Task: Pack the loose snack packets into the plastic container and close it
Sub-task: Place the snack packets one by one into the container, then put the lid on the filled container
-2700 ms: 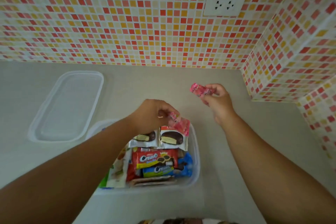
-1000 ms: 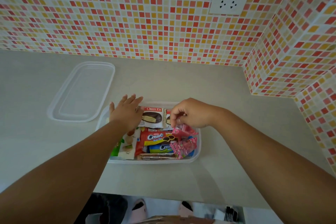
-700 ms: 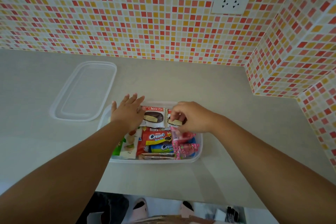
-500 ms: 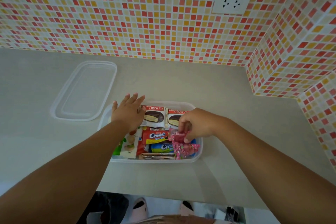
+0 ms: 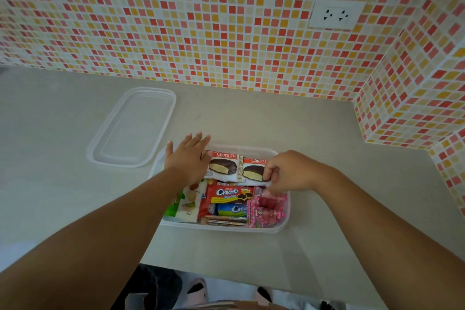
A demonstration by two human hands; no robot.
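A clear plastic container stands on the counter in front of me, full of snack packets. Two Choco Pie packets lie at its far end, red and blue cream biscuit packets in the middle, and pink packets at the right. My left hand lies flat with straight fingers on the far left of the container, beside the left Choco Pie. My right hand pinches the lower edge of the right Choco Pie packet. The clear lid lies apart on the counter, to the left.
A tiled wall runs along the back of the grey counter, with a white socket high on it. A tiled corner juts out at the right. The counter's front edge is close below the container, with feet visible beneath.
Both pink packets went from my hands into the container's right side. My left hand settled flat on the far left; my right hand let go of the pink packets and took the Choco Pie's edge.
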